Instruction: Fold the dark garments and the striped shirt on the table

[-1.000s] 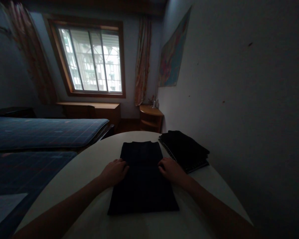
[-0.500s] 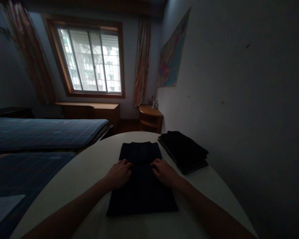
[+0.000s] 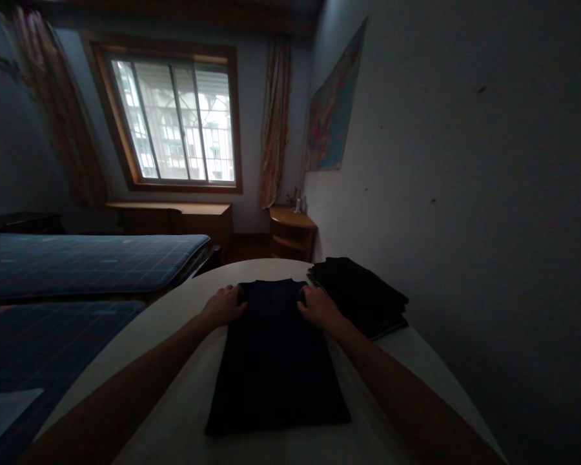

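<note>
A folded dark navy garment [image 3: 275, 361] lies lengthwise on the round pale table [image 3: 164, 387], its wider end toward me. My left hand [image 3: 224, 305] is at its far left corner, thumb on the cloth and fingers curled over the edge. At the far right corner, my right hand [image 3: 319, 307] pinches the opposite edge in much the same way. The fingertips are dim and partly hidden. Just beyond my right hand rests a stack of folded black clothes [image 3: 365, 294].
A plain wall [image 3: 465, 258] runs along the right side. Beds with blue checked mattresses [image 3: 91, 261] stand to the left. Behind the table are a wooden corner shelf [image 3: 293, 218], a low desk [image 3: 203, 208] and a bright window [image 3: 179, 123].
Both hands have moved away from me, from the middle of the garment to its far corners, and slightly apart. The garment stays flat on the table.
</note>
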